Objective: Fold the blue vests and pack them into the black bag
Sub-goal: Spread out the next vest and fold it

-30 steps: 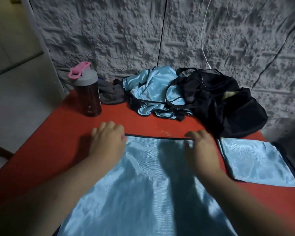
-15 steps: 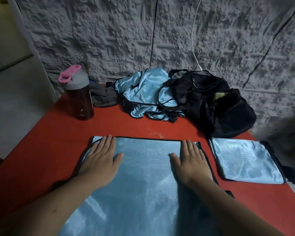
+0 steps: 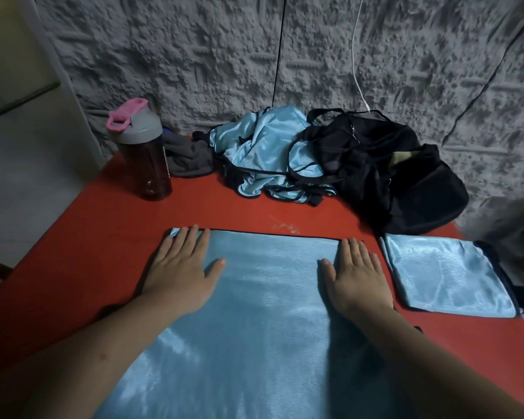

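Satin vest: a shiny pale-blue vest with black trim (image 3: 260,313) lies flat on the red bench (image 3: 73,255), nearest the person.
Left hand: the left hand (image 3: 182,273) presses palm-down near the vest's far left corner, fingers (image 3: 191,240) straight and close together, thumb out.
Right hand: the right hand (image 3: 356,276) lies flat by the far right corner, fingers likewise.
Change: both hands have slid outward since half a second ago.
Folded vest: a folded blue vest (image 3: 445,273) sits just right.
Unfolded pile: crumpled blue vests (image 3: 266,152) touch the black fabric bag (image 3: 406,176) at the wall.
Other: a dark bottle with grey lid and pink cap (image 3: 142,152).
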The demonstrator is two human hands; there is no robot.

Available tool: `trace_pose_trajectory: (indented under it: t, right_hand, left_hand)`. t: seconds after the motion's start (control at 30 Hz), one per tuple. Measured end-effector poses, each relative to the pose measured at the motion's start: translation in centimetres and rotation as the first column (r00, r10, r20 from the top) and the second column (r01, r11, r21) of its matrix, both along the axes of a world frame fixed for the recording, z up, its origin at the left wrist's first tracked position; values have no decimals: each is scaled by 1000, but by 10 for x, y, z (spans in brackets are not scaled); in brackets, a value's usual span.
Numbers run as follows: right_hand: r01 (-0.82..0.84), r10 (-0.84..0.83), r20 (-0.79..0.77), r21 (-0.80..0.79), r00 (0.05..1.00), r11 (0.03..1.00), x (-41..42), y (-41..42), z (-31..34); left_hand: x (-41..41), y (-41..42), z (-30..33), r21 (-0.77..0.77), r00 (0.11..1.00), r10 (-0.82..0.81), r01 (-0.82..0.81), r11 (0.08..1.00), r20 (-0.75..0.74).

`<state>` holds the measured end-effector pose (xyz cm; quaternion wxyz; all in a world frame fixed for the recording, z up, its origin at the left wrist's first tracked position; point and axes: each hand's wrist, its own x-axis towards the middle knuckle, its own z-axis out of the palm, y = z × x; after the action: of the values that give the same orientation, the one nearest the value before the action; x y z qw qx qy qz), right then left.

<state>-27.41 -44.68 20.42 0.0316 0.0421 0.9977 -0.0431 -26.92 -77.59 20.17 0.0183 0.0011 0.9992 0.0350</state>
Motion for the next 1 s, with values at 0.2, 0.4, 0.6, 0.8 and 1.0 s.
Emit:
trace_pose_trajectory:
  t: [0.2,0.4,0.6,0.8,1.0]
  right_hand:
    - [49,-49,-19,-27,999,998,2,15,15]
    - [-275,234,-168,-295,958,915,65,-81,59]
    - [-267,266,-30,-185,963,946,135,-88,8]
    - [-146,146,-14,-110,989,983,152,-27,13]
    - [-138,139,12,-53,990,989,156,12,10]
  left_hand:
    - [0,-33,8,-7,987,158,-158,987,34]
    - [35,6,51,87,989,-21,34,996,-149]
    - [121,51,2,53,997,-82,81,995,1]
    - [123,33,-6,32,997,57,-56,998,-46]
    - [128,-4,-3,16,994,91,-91,996,-52]
